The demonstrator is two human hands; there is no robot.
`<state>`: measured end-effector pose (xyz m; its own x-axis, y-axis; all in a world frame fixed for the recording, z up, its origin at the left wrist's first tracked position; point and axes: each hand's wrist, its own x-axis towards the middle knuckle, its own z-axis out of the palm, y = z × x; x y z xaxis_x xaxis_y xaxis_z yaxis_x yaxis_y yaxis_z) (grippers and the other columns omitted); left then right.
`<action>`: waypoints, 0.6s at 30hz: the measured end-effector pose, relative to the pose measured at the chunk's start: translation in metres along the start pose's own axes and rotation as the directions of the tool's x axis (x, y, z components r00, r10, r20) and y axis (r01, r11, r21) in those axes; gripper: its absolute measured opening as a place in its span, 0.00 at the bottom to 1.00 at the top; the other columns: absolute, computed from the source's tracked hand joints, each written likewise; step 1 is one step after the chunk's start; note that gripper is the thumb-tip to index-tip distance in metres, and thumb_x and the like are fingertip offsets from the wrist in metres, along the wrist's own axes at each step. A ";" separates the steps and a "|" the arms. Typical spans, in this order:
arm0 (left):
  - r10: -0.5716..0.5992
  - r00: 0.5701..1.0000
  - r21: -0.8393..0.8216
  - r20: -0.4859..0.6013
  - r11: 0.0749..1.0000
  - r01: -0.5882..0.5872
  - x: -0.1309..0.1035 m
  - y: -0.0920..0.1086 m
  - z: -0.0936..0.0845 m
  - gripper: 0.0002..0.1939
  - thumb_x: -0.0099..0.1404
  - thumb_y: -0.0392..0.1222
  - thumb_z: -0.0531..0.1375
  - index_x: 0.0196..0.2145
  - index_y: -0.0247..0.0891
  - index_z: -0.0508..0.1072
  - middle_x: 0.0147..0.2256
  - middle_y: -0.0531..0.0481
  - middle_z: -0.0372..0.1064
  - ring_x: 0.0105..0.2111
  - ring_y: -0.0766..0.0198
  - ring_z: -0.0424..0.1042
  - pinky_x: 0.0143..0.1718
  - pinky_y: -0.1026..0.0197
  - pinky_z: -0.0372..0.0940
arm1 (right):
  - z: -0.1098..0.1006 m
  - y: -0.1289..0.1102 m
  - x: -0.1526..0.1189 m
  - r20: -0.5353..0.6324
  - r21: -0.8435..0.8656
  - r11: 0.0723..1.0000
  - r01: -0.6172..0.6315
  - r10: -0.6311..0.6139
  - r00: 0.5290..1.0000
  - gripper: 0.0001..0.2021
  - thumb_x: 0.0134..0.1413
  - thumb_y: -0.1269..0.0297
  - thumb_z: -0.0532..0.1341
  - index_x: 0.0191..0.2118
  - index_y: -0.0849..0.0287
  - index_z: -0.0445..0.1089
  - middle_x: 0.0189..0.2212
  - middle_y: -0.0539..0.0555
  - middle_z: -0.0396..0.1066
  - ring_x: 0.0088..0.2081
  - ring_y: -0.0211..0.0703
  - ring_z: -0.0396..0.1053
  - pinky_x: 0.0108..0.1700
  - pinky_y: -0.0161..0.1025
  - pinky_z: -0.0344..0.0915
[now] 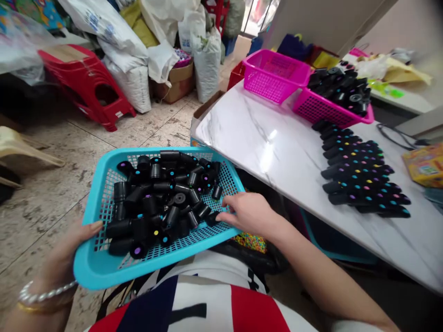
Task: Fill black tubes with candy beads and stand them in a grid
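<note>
A blue plastic basket (92, 203) holds a jumble of black cylindrical pieces (162, 186), many with small coloured dots on their ends. My left hand (74, 240) grips its left rim, thumb over the edge and the other fingers hidden below. At the basket's right side, my right hand (247, 212) reaches over the rim, its thumb and index finger apart beside a small black piece. Whether its other fingers touch the basket is unclear.
On the marble-look table (270, 147) lie rows of black pieces (363, 175), an empty pink basket (273, 76) and a filled pink basket (332, 108). Red stools (83, 83) and white sacks (133, 85) stand on the floor. Colourful beads (251, 242) show below the table edge.
</note>
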<state>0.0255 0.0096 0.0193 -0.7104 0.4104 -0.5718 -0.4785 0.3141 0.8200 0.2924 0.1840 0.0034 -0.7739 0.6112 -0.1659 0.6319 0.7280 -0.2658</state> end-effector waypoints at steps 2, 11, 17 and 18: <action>0.010 0.985 0.048 0.172 0.999 -0.019 0.003 0.000 -0.008 0.19 0.36 0.40 0.70 0.31 0.42 0.79 0.38 0.53 0.77 0.44 0.36 0.72 0.23 0.53 0.71 | 0.009 -0.016 0.021 0.114 -0.114 0.991 -0.071 0.084 0.990 0.26 0.48 0.38 0.63 0.31 0.61 0.74 0.24 0.62 0.74 0.31 0.54 0.74 0.36 0.45 0.68; -0.062 0.979 0.004 0.195 0.998 0.062 0.007 0.002 -0.009 0.25 0.35 0.40 0.72 0.36 0.40 0.79 0.42 0.52 0.76 0.46 0.37 0.70 0.25 0.54 0.71 | 0.015 -0.017 0.027 0.292 -0.064 0.997 0.041 -0.021 0.956 0.14 0.51 0.64 0.66 0.44 0.63 0.71 0.34 0.63 0.76 0.37 0.55 0.75 0.39 0.45 0.69; 0.045 0.998 -0.032 -0.036 0.998 -0.047 0.038 -0.013 -0.038 0.10 0.44 0.46 0.66 0.21 0.35 0.76 0.19 0.55 0.71 0.32 0.41 0.74 0.11 0.62 0.59 | -0.025 0.020 -0.026 -0.086 0.569 0.806 0.161 -0.137 0.987 0.21 0.61 0.65 0.58 0.59 0.52 0.63 0.51 0.57 0.68 0.51 0.48 0.68 0.54 0.46 0.65; 0.017 0.995 -0.056 -0.101 0.998 -0.023 0.045 -0.015 -0.044 0.12 0.49 0.47 0.64 0.20 0.34 0.74 0.17 0.55 0.69 0.27 0.45 0.74 0.10 0.64 0.57 | -0.023 0.029 -0.037 -0.125 0.635 0.757 0.153 -0.096 0.988 0.20 0.61 0.64 0.58 0.58 0.52 0.63 0.52 0.57 0.68 0.52 0.48 0.68 0.54 0.46 0.65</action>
<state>-0.0219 -0.0148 -0.0173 -0.7673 0.3270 -0.5517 -0.4901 0.2559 0.8332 0.3401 0.1896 0.0241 -0.8196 0.5726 -0.0201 0.3332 0.4479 -0.8297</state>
